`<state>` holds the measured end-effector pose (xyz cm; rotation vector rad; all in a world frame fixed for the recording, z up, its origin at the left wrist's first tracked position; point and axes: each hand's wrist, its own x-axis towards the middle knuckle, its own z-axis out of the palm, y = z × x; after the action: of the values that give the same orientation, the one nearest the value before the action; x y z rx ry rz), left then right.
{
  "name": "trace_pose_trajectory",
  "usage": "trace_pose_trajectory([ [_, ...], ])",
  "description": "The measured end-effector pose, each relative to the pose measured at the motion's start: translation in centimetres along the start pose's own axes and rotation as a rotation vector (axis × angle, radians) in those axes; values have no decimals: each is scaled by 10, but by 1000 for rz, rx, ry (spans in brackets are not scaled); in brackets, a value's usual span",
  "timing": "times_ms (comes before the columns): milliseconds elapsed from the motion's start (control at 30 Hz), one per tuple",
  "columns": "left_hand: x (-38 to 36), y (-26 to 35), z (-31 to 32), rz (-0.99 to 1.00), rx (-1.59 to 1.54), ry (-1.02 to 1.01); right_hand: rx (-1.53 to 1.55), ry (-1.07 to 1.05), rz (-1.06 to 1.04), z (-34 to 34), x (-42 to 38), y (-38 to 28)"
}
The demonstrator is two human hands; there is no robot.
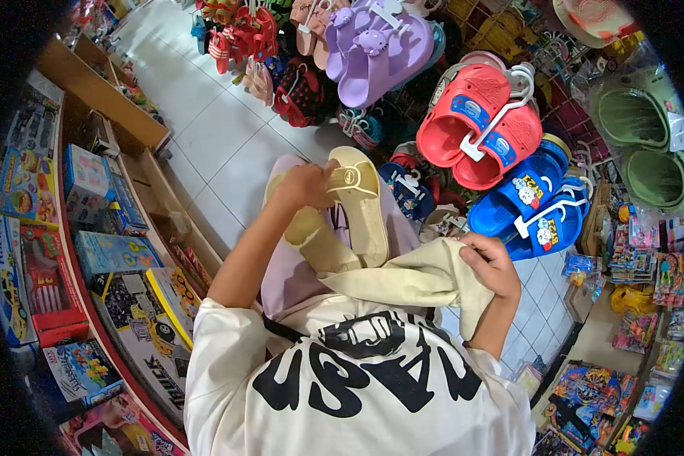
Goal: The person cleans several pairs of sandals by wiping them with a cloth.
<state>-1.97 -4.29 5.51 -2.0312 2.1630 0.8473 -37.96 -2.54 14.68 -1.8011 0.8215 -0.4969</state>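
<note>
A pair of pale yellow slide sandals [368, 220] rests over my lap, on lilac trousers [400, 228]. My left hand [308, 185] grips the pair near the straps, its fingers curled beside the buckle-like badge of one sandal; the other sandal's strap is mostly hidden under that hand. With fingers bent around it, my right hand [492, 262] holds a cream cloth [403, 281] at its right end. The cloth stretches across my lap to the heels of the sandals, and a fold of it hangs below my right hand.
Red clogs [463, 114], blue slides [520, 194] and purple slides [372, 57] hang on a rack ahead and to the right. Boxed toys [140, 319] line shelves on the left. Packaged toys [585, 399] sit at lower right. White floor tiles [220, 129] show ahead.
</note>
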Motion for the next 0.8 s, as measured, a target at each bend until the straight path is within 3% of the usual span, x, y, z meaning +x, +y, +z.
trace_pose_trajectory([
  [67,20,-21,12,87,-243,-15,62,11,79,-1,2,3],
  [167,21,-30,16,204,-177,71,102,4,100,-1,7,0],
  [267,-5,4,-15,-14,-53,-28,100,21,102,-2,7,6],
  [367,-18,14,-16,-29,185,93,135,33,102,-2,7,11],
  [467,-32,16,6,-164,294,264,166,41,100,-4,5,10],
  [567,-41,28,4,-233,204,221,158,52,104,-6,3,12],
  [767,-54,16,17,-88,-95,588,220,64,150,-8,2,16],
  [800,-57,15,12,-129,-165,562,238,57,163,-8,4,16],
])
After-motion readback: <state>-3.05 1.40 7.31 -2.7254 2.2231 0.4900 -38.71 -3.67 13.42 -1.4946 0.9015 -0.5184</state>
